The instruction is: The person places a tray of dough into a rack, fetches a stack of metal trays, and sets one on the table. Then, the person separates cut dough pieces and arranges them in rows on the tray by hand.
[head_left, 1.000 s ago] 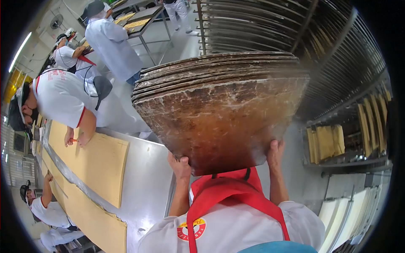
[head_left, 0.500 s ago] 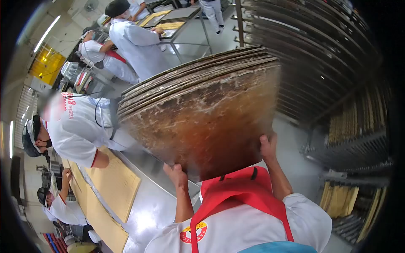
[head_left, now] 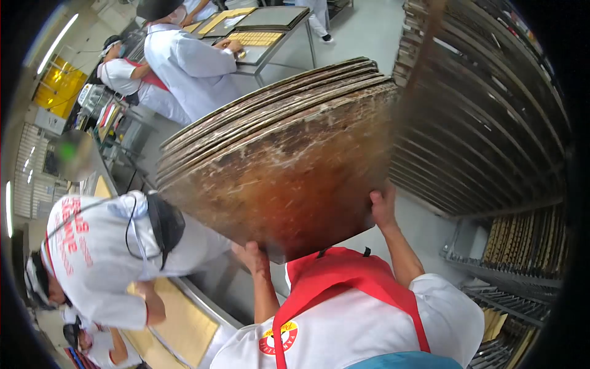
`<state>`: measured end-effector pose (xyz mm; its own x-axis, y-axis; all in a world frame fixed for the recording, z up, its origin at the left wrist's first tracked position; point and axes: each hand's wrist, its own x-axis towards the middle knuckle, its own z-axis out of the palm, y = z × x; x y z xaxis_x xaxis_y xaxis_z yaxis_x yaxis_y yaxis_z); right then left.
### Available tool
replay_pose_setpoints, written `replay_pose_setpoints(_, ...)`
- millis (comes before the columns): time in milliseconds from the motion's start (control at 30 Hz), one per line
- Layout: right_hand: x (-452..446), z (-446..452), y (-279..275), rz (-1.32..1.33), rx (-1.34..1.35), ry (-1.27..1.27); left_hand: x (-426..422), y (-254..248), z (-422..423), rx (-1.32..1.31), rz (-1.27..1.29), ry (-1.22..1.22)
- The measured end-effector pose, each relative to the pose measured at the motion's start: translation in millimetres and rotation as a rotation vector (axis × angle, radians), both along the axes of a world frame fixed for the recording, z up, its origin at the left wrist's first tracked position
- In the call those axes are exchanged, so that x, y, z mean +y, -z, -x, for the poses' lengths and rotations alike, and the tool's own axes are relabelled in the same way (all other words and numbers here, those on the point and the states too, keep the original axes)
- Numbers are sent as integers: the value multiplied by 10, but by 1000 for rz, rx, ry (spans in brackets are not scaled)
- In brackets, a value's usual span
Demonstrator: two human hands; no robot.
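A stack of several worn brown trays (head_left: 289,166) is held up in front of my chest, tilted. My left hand (head_left: 253,258) grips its near left corner, and my right hand (head_left: 385,206) grips the near right corner, thumbs on the face turned to me. The fingers behind the stack are hidden. The stack's far edges fan out toward the upper left. Close to its right side stands a tall metal rack (head_left: 473,117).
A person in white (head_left: 98,258) bends over a table with dough sheets (head_left: 184,320) at left. Other people work farther back near a metal table (head_left: 286,46) with trays. Lower right, racks (head_left: 522,246) hold filled trays. Grey floor (head_left: 362,43) shows between.
The view has swung, and the stack, still in both my hands, now lies farther left in view. The tall rack appears nearer on its right. The dough table has slid toward the lower left.
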<state>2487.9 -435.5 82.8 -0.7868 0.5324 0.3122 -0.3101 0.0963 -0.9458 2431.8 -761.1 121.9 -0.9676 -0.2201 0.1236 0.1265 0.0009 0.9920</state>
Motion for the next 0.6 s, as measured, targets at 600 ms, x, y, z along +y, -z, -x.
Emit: replay_pose_setpoints(600, 951, -1757, -2064, -66, -164, 382, 1035, -2234, -969, 122, 241, 222)
